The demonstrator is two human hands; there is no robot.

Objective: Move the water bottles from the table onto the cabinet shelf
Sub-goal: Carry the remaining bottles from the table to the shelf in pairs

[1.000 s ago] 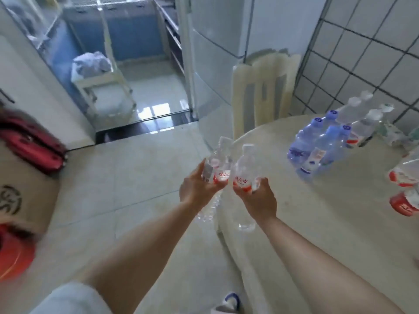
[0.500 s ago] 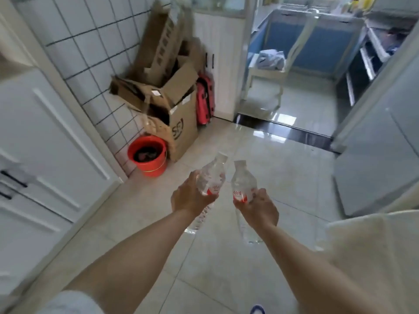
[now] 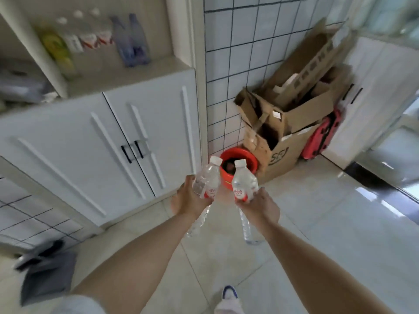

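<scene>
Gripping one clear plastic water bottle (image 3: 206, 182) in our left hand (image 3: 189, 200) and a second, matching bottle (image 3: 243, 184) in our right hand (image 3: 260, 207), we judge both light, smooth and crushable, best held mid-body at the red labels. Caps tilt up and away, long axes near upright. Beyond, the white cabinet shelf (image 3: 127, 75) carries blurred bottles (image 3: 132, 41).

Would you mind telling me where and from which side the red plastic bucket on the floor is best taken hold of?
Grip the red plastic bucket by its round rim, coming down from above at its front. It stands upright and open-topped, with the tiled wall behind it and the brown cardboard box close on the right. Both hands hold bottles now, so one must be freed first.
</scene>
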